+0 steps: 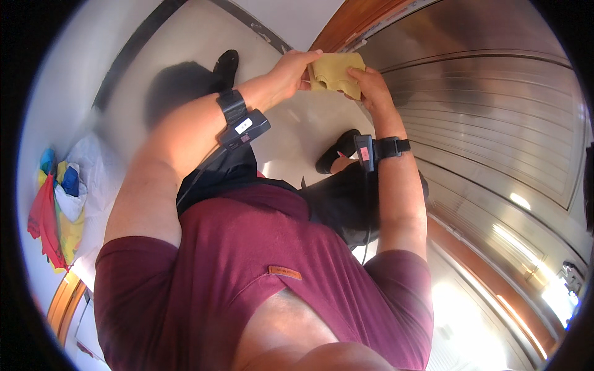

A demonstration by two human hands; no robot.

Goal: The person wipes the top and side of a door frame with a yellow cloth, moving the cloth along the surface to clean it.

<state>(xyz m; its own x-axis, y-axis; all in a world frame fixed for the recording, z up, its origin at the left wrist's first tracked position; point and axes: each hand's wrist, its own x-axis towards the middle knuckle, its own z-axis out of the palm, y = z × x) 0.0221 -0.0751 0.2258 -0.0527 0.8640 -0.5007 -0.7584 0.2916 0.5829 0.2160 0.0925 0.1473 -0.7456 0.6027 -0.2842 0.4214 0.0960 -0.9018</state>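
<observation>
A folded yellow cloth [338,72] is stretched between my two hands at the top of the view, above the floor. My left hand [297,72] pinches its left edge, with the thumb along the top and the fingers behind. On the other side, my right hand [372,88] grips the right edge, thumb on the front face and fingers mostly hidden behind. The lower edge of the cloth is wavy and shows loose folds. A black strap with a small device [244,130] sits on my left wrist, and a similar device [365,153] on my right.
A glossy panelled door [487,111] runs close along my right, set in a brown wooden frame [357,23]. Plastic bags [69,195] hang at the left wall. My black shoes [226,65] stand on the pale floor [287,125].
</observation>
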